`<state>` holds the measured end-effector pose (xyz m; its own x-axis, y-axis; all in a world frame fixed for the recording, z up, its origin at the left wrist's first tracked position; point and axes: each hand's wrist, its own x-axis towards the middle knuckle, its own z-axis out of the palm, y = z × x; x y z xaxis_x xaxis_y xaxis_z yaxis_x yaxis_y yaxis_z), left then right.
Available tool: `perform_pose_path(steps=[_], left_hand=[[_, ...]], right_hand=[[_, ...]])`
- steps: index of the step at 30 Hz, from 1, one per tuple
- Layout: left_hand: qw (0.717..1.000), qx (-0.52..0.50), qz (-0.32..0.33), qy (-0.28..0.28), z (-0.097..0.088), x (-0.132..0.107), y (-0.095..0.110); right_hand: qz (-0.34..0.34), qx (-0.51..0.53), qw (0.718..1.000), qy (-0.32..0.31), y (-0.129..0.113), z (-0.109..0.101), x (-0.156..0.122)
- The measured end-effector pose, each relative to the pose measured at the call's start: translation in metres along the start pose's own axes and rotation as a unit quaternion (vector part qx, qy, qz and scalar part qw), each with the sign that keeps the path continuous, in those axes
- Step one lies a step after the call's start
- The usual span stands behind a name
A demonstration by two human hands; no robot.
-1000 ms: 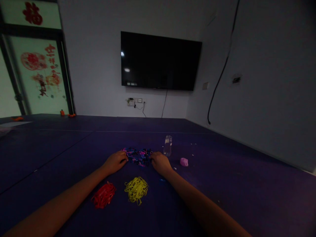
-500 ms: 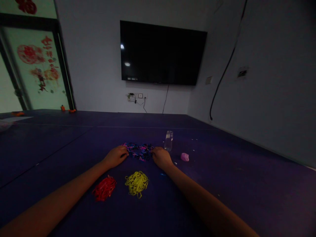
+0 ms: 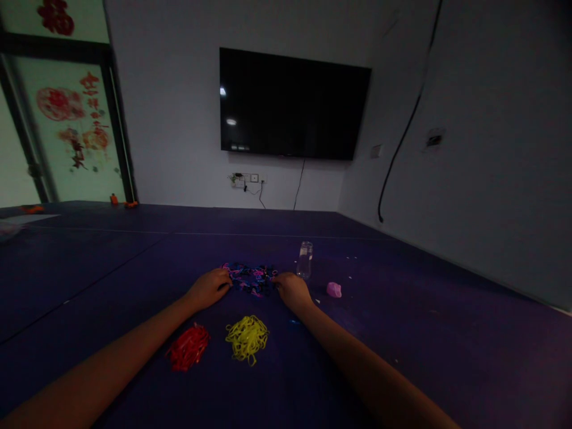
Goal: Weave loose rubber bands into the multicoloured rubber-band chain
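A loose pile of blue, pink and dark rubber bands [image 3: 251, 279] lies on the purple surface between my two hands. At its left edge my left hand [image 3: 211, 288] has its fingers curled and closed on some of the bands. Opposite it, my right hand [image 3: 291, 289] pinches at the right edge of the same pile; its fingertips are partly hidden. Closer to me are a heap of yellow rubber bands [image 3: 247, 338] and, left of that, a heap of red rubber bands [image 3: 189, 347]. Neither hand touches these two heaps.
Just beyond my right hand stands a clear glass bottle [image 3: 305, 260]. A small pink object [image 3: 333, 290] lies to its right, with white scraps around. A small blue piece [image 3: 295, 322] is beside my right wrist. A television [image 3: 292, 104] hangs on the far wall.
The whole view has shifted slightly, so everything sits a little lower in the picture. Both hands stay at the multicoloured pile, with only slight finger movement.
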<state>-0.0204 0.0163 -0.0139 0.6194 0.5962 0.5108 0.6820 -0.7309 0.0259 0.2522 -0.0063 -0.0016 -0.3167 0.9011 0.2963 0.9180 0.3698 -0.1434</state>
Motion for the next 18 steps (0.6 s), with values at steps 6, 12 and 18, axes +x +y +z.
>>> perform_pose_path(steps=[6,12,18], left_hand=[[1.0,0.004,0.01,0.008,0.0013,0.0002,-0.0009],[1.0,0.002,0.016,0.015,0.0007,-0.0002,-0.0005],[1.0,0.001,0.008,0.005,-0.0003,0.0002,0.0006]], right_hand=[[0.005,0.029,1.0,0.008,0.0032,0.0058,0.0029],[0.003,0.041,0.999,0.017,0.004,0.0069,0.0037],[-0.004,0.042,0.999,0.007,0.0029,0.0037,0.0025]])
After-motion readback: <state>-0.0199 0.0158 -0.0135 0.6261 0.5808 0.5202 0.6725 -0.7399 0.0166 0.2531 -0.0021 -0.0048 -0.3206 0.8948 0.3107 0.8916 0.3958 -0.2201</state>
